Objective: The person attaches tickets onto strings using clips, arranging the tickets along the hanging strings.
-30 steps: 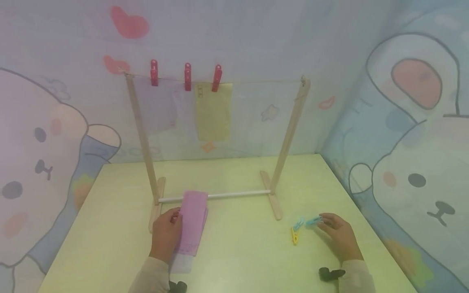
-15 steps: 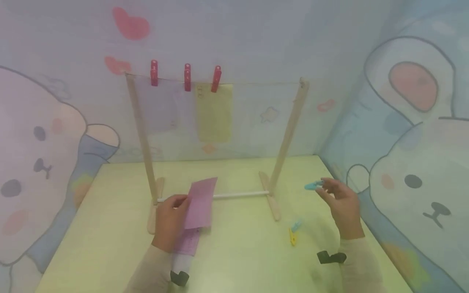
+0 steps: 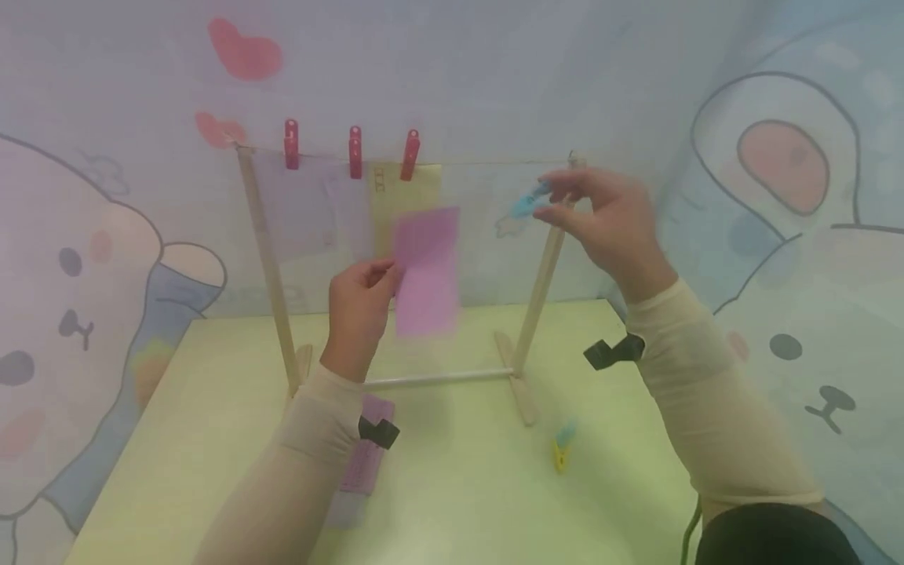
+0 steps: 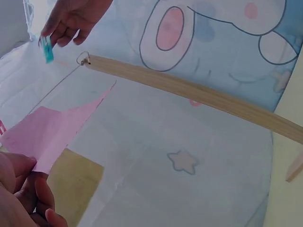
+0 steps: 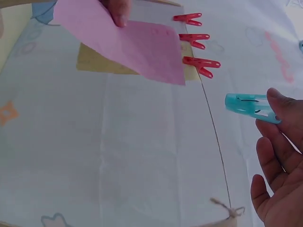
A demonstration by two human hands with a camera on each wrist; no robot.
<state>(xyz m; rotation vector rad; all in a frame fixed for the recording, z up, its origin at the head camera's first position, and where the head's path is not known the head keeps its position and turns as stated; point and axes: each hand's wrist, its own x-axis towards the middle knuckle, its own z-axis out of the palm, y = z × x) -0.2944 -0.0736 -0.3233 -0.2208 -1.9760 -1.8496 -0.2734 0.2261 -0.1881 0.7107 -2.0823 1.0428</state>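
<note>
My left hand [image 3: 360, 314] pinches a pink sheet of paper [image 3: 428, 275] by its left edge, lifted in front of the yellow paper [image 3: 381, 200] that hangs from the string. My right hand [image 3: 607, 224] holds a light blue clothespin [image 3: 526, 203] between thumb and fingers, near the right post's top. In the right wrist view the clothespin [image 5: 246, 105] points toward the string [image 5: 215, 132], apart from it. Three red clothespins [image 3: 355, 153] grip the string; a pale purple sheet [image 3: 297, 208] and the yellow paper hang beneath them.
The wooden stand has a left post [image 3: 268, 267], a right post [image 3: 540, 290] and a white crossbar [image 3: 438, 379]. On the table lie another blue clothespin [image 3: 566, 433], a yellow clothespin [image 3: 561, 457], more pink paper [image 3: 363, 467] and a pale sheet [image 3: 346, 510].
The left hand has raised the pink sheet off the pile and up toward the string. The right hand has lifted the blue clothespin from the table, upward and to the left.
</note>
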